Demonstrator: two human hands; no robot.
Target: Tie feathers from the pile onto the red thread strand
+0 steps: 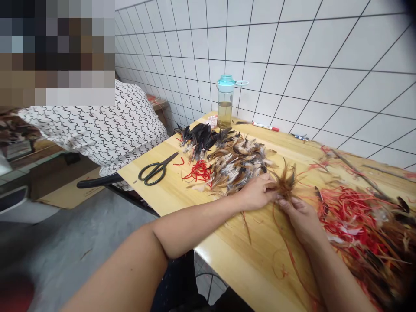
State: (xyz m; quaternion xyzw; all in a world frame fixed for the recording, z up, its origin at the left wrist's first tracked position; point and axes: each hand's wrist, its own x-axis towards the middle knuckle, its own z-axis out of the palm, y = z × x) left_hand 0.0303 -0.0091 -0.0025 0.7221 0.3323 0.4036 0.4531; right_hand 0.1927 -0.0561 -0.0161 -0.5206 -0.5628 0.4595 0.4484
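Observation:
My left hand [258, 190] pinches a small bundle of brown feathers [286, 182] just above the wooden table [234, 255]. My right hand [300, 214] is closed under the same bundle, fingers on its base, with a red string [286, 247] trailing down from it toward the table's front edge. A pile of brown and white feathers [237, 164] lies just beyond my left hand. A darker heap of black feathers [201, 138] sits farther back.
Black scissors [156, 170] lie at the table's left corner, beside a tangle of red string [198, 171]. A water bottle [225, 102] and a red marker [265, 126] stand by the tiled wall. Mixed feathers and red string [360, 225] cover the right side. A person in a patterned shirt [107, 125] sits on the left.

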